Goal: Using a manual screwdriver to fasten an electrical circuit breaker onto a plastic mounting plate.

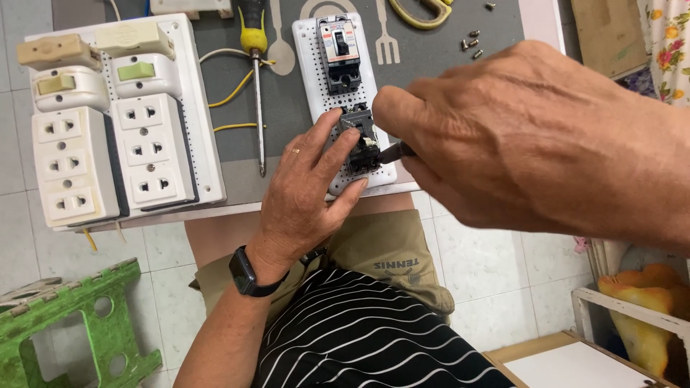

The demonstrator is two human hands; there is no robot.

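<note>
A person sits at a grey counter [287, 108], seen from above. The left hand [305, 190], wearing a ring and a dark wristwatch, steadies a small black breaker [361, 140] on the lower half of a white perforated board [313, 65], fingers curled against the breaker's side. The right hand [517, 136] grips a dark tool [397, 151] whose tip meets the breaker. A second breaker [338, 54] already sits on the board's upper half, so the lower one seems the part left to fix. Loose screws [471, 42] lie nearby. A screwdriver [254, 72] and a larger board of sockets [115, 122] rest to the left.
</note>
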